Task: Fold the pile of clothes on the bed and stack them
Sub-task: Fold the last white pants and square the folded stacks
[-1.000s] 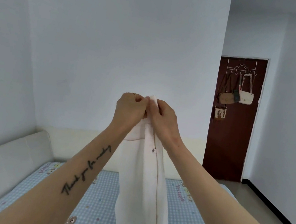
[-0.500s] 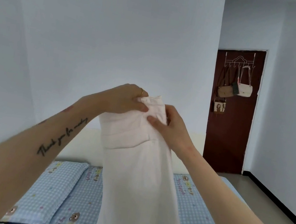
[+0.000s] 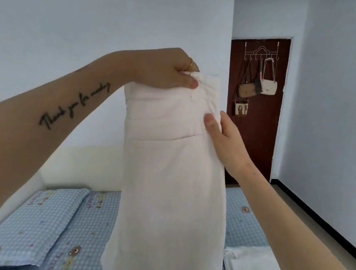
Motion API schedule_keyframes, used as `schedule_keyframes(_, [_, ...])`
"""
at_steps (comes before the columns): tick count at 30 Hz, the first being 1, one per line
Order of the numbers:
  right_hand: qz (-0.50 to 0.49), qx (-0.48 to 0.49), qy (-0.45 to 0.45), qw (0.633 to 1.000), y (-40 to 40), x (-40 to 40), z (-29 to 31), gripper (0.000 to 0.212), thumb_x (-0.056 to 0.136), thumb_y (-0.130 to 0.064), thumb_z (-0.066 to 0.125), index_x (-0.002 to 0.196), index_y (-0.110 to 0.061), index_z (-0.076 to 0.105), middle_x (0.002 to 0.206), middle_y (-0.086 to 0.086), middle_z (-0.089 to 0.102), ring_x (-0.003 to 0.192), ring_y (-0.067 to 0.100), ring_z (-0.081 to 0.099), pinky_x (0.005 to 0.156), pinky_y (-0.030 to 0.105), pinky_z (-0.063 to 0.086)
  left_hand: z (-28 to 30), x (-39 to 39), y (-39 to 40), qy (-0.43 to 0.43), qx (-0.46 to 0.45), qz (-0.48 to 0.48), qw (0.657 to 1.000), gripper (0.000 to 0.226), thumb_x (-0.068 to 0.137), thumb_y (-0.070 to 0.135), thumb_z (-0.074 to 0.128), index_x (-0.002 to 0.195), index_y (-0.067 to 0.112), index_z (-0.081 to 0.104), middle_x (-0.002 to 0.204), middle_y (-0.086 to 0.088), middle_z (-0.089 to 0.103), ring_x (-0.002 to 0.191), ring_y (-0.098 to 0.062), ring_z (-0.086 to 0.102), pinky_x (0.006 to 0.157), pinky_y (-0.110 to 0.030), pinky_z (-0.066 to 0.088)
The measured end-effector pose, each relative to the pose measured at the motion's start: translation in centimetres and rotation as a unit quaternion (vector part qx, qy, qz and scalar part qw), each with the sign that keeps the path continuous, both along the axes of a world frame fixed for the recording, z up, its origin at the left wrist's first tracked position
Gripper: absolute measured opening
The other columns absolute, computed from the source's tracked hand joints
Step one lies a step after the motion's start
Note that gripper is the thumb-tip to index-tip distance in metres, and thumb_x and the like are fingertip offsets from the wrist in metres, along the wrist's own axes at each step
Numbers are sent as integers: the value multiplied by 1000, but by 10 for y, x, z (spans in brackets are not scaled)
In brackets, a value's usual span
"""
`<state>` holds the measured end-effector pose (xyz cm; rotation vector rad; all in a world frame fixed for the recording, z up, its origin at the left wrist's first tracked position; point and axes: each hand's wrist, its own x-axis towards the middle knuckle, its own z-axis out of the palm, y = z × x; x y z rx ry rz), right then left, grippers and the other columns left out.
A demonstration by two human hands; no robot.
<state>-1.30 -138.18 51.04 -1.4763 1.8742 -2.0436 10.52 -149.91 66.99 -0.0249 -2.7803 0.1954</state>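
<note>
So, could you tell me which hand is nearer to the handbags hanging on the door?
The right hand, gripping the garment's edge just left of the handbags; the left hand pinches the waistband farther left.

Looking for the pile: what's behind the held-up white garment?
Beside the white garment show checked bedsheet, pillow and folded white cloth. Whatever lies directly behind is covered.

Both forearms bare, no sleeves in view. Left forearm (image 3: 64,113) w/ black cursive script tattoo, prob. "Thank you for…". Thin gold ring (image 3: 190,63) on left hand (image 3: 168,71).
</note>
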Motion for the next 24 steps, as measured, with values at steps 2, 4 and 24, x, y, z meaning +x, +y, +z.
schedule_keyframes(2, [9,-28,-11,1000,19,-9,14,57,93,-41,54,106,14,44,103,36,55,81,27,53,79,51,46,11,-6,17,20,-1,5,1000,34,94,29,48,73,4,52,66,6,50,55,-2,43,56,-13,36])
schedule_keyframes(4, [16,-43,-8,999,34,-17,30,63,90,-42,59,104,17,44,107,44,49,85,23,47,74,51,44,19,-8,31,53,10,20,998,32,94,34,45,71,14,57,64,14,56,54,2,50,57,-16,38])
schedule_keyframes(24, [275,422,153,850,-176,90,-226,45,101,-41,32,93,-6,58,93,5,62,82,17,55,74,33,41,-352,189,-136,52,396,386,832,32,96,25,46,69,13,57,69,0,56,69,-18,51,57,-18,36])
